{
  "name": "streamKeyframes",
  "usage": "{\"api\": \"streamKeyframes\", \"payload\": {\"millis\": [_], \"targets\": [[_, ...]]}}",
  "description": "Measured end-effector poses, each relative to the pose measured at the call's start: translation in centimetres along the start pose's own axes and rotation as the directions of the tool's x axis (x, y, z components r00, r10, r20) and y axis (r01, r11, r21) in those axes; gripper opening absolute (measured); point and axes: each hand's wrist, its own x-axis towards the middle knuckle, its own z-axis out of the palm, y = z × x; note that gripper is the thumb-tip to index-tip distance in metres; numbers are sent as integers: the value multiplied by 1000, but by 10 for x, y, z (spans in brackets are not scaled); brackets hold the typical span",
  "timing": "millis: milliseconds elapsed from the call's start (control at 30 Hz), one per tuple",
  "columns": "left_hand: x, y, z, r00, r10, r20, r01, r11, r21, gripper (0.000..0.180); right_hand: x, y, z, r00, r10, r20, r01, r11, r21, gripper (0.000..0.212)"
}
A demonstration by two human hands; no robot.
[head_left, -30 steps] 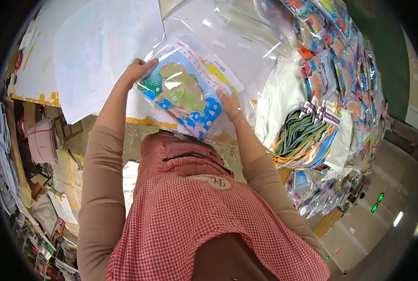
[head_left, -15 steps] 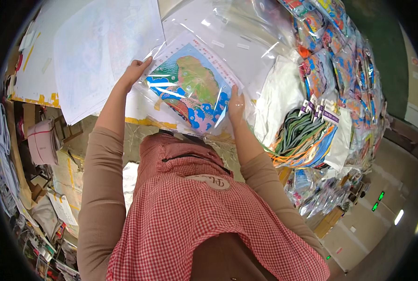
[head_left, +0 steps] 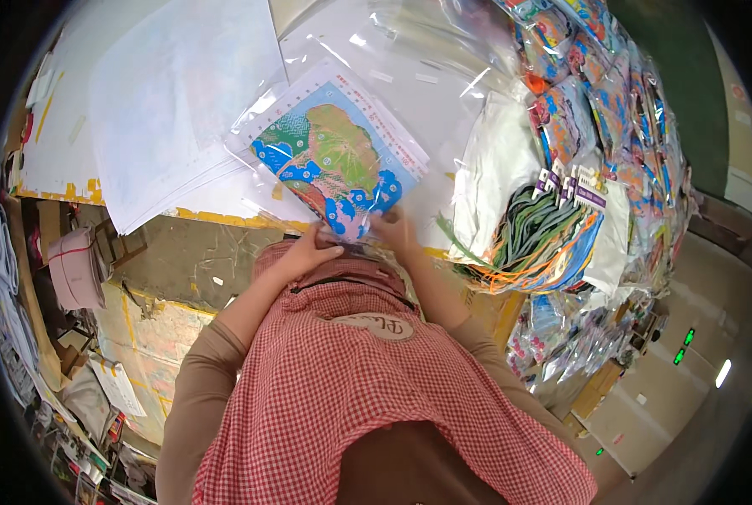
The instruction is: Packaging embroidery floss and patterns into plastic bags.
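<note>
A clear plastic bag (head_left: 254, 116) lies at the table's front edge. Inside is a colourful printed sheet (head_left: 342, 151), with a green leaf-like shape, blue patches and pink below, framed by a white border. My left hand (head_left: 313, 252) is closed on the near end of the bag, just over the table edge. Opposite it, my right hand (head_left: 397, 233) also grips the near end, its fingertips partly hidden by the shiny plastic. Right of the bag, a bundle of green, orange and blue thread skeins (head_left: 536, 236) with white-and-purple tags rests on folded white cloth (head_left: 502, 143).
Large pale sheets (head_left: 182, 101) are stacked on the white table (head_left: 56, 143) at left. Along the right side, many filled plastic packets (head_left: 561, 118) are piled up. More clear film (head_left: 443, 42) lies behind the bag. A pink bundle (head_left: 74, 268) sits below the table at left.
Both hands have moved from the bag's sides down to its near end, toward my body. The bag and its printed sheet have shifted slightly left.
</note>
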Motion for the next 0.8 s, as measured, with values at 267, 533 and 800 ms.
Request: {"api": "streamKeyframes", "payload": {"millis": [267,533,800], "targets": [[45,65,-10,853,358,-380,-322,934,158,89,1,-43,54,983,9,186,-47,978,203,29],[21,62,-32,859,164,-485,-143,986,81,75,18,-70,84,987,98,123,-138,915,378,29],[-4,38,-60,766,-98,-636,-22,984,-178,56,37,-56,69,876,-475,87,452,742,-495,31]]}}
